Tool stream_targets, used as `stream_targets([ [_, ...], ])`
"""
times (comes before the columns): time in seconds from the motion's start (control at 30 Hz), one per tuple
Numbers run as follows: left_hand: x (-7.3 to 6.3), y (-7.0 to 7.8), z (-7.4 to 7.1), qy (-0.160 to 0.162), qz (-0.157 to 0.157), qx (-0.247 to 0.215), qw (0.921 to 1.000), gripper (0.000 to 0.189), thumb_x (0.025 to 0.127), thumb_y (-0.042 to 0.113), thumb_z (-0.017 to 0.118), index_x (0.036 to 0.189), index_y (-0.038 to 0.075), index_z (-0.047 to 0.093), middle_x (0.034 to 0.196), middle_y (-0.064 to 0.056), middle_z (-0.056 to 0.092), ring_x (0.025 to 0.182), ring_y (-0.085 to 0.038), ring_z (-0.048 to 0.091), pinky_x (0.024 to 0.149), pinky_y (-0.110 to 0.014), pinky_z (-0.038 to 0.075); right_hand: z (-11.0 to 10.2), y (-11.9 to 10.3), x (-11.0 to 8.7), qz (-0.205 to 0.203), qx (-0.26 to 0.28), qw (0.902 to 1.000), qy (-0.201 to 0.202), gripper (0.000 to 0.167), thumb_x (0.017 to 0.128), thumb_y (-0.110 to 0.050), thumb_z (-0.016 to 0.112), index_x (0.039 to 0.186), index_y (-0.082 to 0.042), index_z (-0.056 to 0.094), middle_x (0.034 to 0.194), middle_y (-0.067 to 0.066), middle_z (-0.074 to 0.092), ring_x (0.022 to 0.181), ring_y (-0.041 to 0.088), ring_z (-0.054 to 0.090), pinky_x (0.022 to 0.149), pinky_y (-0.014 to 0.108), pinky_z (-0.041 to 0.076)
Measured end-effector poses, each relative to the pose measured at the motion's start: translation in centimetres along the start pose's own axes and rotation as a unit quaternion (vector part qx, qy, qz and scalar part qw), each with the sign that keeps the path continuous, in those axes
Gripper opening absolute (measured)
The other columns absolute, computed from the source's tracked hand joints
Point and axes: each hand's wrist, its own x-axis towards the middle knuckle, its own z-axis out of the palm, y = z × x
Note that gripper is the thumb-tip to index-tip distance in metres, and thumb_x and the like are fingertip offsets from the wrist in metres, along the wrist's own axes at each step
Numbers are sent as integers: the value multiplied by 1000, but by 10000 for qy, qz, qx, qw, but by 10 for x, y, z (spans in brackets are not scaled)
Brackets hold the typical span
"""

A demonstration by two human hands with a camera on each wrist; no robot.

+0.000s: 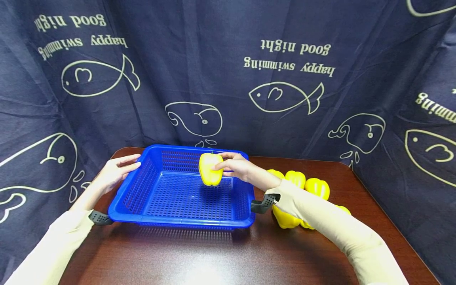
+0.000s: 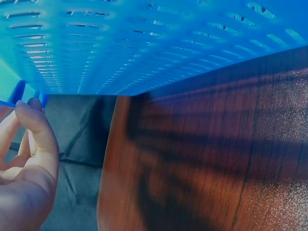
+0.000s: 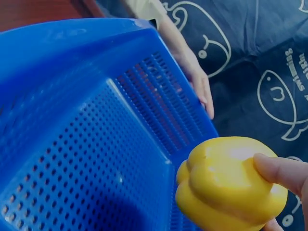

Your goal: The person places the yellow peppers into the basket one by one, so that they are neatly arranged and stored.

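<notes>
A blue plastic basket (image 1: 192, 202) with perforated walls and floor is on the table. My left hand (image 1: 114, 172) holds its left rim near the far corner, thumb and fingertips at the edge. In the left wrist view that hand (image 2: 31, 159) has bent fingers beside the basket's outer wall (image 2: 120, 43). Above the basket's right part, my right hand (image 1: 239, 166) pinches a yellow bell pepper (image 1: 209, 170). Thumb and fingers press the pepper (image 3: 226, 183) from opposite sides in the right wrist view. Below it the basket's floor shows bare.
Several more yellow bell peppers (image 1: 318, 188) lie on the brown table (image 1: 160, 253) right of the basket, partly hidden by my right forearm. A dark blue curtain (image 1: 221, 71) with fish and whale drawings hangs behind and at both sides. Black brackets (image 1: 263, 204) sit at the wrists.
</notes>
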Motion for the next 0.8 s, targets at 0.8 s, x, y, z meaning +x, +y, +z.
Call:
stream_targets([
  [0.8, -2, 5, 3, 248, -230, 762, 9965, 71, 92, 35, 65, 144, -3, 36, 99, 31, 55, 85, 10, 61, 74, -16, 53, 61, -1, 29, -13, -164, 9990, -407, 47, 78, -5, 72, 124, -7, 61, 119, 9, 64, 106, 20, 57, 107, 46, 42],
])
